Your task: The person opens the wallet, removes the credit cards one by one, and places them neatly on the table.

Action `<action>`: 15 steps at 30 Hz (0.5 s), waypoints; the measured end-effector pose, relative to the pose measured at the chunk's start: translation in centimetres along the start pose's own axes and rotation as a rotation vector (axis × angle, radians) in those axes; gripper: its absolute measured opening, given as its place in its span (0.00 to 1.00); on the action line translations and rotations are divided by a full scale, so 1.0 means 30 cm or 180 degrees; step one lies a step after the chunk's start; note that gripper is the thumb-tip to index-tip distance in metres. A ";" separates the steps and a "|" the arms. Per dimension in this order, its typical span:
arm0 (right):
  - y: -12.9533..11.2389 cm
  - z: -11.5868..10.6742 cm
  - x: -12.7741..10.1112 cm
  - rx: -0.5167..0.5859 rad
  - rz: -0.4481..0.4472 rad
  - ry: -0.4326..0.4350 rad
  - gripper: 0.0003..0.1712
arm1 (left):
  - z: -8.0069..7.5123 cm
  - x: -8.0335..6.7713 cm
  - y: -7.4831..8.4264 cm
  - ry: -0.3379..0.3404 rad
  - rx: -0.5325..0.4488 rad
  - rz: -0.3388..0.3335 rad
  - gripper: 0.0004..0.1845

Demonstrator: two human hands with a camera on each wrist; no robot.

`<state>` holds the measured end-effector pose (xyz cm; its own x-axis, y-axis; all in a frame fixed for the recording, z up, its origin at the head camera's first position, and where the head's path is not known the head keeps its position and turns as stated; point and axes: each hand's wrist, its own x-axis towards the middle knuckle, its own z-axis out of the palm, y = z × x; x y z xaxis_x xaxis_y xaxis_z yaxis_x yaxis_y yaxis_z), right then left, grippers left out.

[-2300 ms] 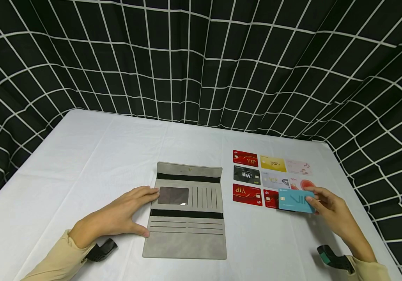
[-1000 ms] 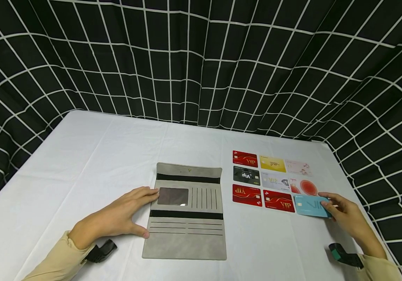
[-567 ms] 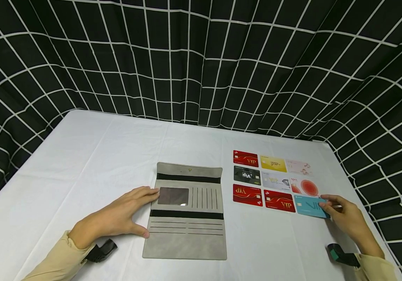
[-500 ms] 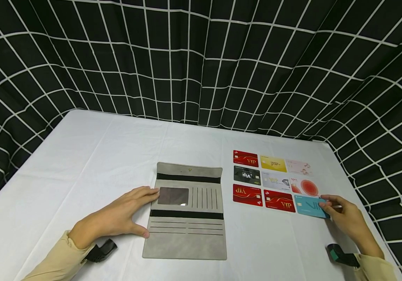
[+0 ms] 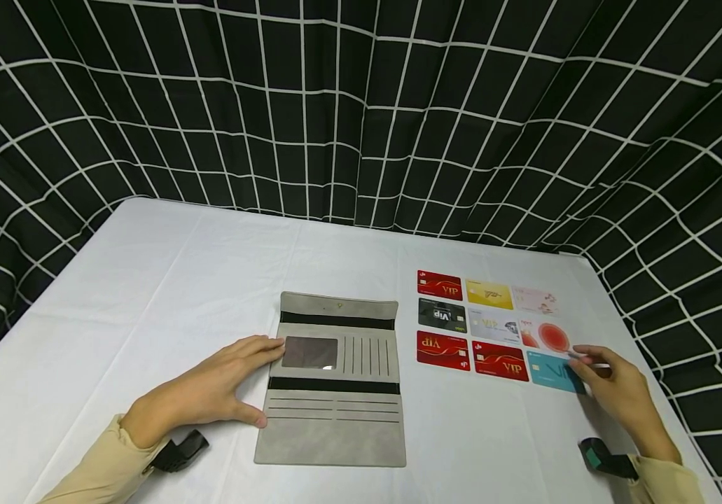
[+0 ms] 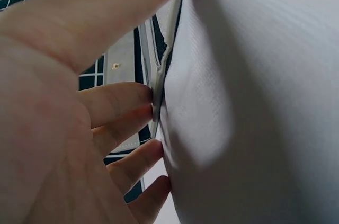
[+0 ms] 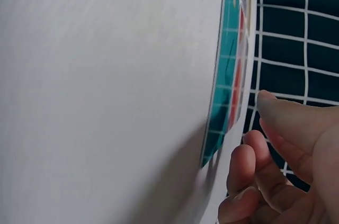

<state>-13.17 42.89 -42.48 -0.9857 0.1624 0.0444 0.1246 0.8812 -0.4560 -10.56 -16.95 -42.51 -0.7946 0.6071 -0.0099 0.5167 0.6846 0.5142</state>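
left wrist view is mostly palm and white surface (image 5: pixel 165 280), so only a sliver of the wallet shows there. left hand (image 5: pixel 209 392) lies flat with straight fingers, fingertips on the left edge of the open grey wallet (image 5: pixel 335 381). wallet lies unfolded at centre; card slots look empty, clear window pocket contents hard to make out. right of it, a three-by-three card grid (image 5: pixel 493 329), print too small to read beyond "vip". teal card (image 5: pixel 552 371) lies flat at the grid's near right corner. right hand (image 5: pixel 615 392) loosely curled, fingertips at the card's right edge; actual contact unclear, right wrist view shows a gap.
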 end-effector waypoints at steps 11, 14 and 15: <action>-0.114 0.021 0.000 0.0076 -0.0148 0.0026 0.29 | -0.014 -0.001 0.007 0.0340 0.0100 -0.0037 0.42; -0.146 0.027 0.011 0.0126 -0.0255 0.0084 0.28 | -0.023 0.006 0.001 0.0473 0.0128 -0.0096 0.42; -0.156 0.030 0.016 0.0133 -0.0298 0.0110 0.27 | -0.027 0.009 -0.002 0.0503 0.0129 -0.0122 0.41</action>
